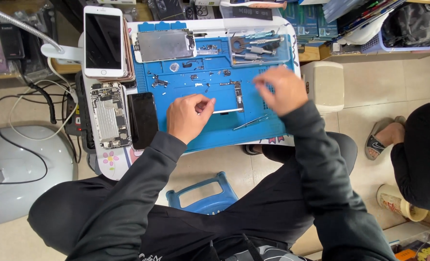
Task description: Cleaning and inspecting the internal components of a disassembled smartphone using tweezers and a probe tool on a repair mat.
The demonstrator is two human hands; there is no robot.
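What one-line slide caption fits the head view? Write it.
Left hand pinches a thin white strip on a blue repair mat; right hand hovers.

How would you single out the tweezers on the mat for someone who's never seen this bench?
Start at the blue work mat covering the small table. Look to its near edge, just below the person's right hand. The tweezers lie there at a slant: a thin, pointed metal tool lying apart from the loose parts, unlike the tools kept in the clear tray at the far corner.

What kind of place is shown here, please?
Most likely a small phone repair stall. A blue repair mat carries loose small parts, an opened phone shows its insides, and tweezers lie near the right hand.
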